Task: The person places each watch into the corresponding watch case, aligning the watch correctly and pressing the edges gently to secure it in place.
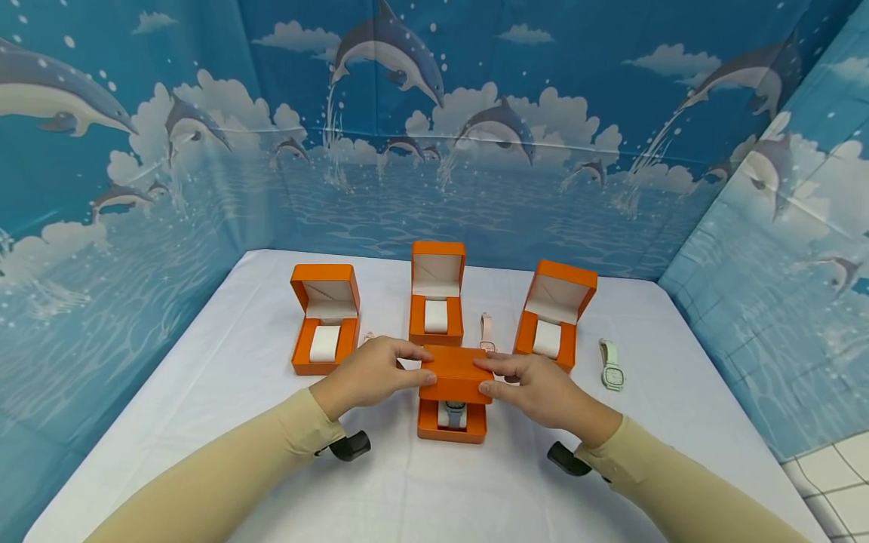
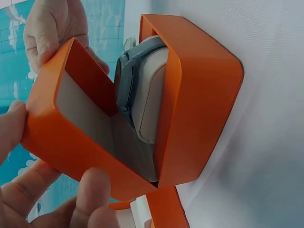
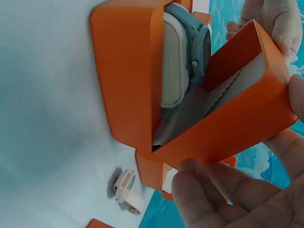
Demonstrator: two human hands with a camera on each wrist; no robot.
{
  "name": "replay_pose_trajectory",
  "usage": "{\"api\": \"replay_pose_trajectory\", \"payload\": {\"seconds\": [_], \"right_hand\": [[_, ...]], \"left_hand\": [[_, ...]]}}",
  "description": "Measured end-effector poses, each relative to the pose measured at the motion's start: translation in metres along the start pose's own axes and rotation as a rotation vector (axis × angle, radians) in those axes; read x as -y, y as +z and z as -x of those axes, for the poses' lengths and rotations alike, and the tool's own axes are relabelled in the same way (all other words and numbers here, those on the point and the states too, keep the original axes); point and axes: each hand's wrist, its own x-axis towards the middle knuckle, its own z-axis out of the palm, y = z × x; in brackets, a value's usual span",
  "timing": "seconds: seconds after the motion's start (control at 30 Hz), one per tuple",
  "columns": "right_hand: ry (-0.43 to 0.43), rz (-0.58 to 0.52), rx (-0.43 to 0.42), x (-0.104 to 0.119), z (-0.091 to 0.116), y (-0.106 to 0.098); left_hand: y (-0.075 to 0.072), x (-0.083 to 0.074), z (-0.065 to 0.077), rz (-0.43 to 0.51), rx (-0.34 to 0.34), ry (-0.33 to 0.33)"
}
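An orange watch box [image 1: 451,435] stands in front of me with its lid [image 1: 456,369] partly lowered. My left hand [image 1: 376,369] holds the lid by its left side, thumb at the front edge and fingers farther back. On the opposite side my right hand [image 1: 536,385] grips the lid in the same way. Inside the box, a blue-grey wristwatch [image 2: 127,80] is wrapped round a pale cushion [image 3: 172,61]. Both wrist views show a gap between lid and base, with the watch visible through it.
Behind stand three raised-lid orange boxes with white cushions: left box [image 1: 324,343], middle box [image 1: 436,315], right box [image 1: 547,339]. A pink watch [image 1: 486,332] lies between two of them. A pale green watch [image 1: 612,366] lies at the right. Another pink item [image 1: 369,337] is mostly hidden behind my left hand.
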Motion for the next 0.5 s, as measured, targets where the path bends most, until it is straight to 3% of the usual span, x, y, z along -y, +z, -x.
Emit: {"api": "replay_pose_trajectory", "payload": {"seconds": [0.23, 0.5], "right_hand": [[0.053, 0.012, -0.005, 0.001, 0.0047, 0.0034], [0.031, 0.022, -0.001, -0.0002, 0.0087, 0.0061]], "left_hand": [[0.0039, 0.0019, 0.0026, -0.031, -0.025, 0.033], [0.0075, 0.0032, 0.0057, -0.062, -0.039, 0.054]]}}
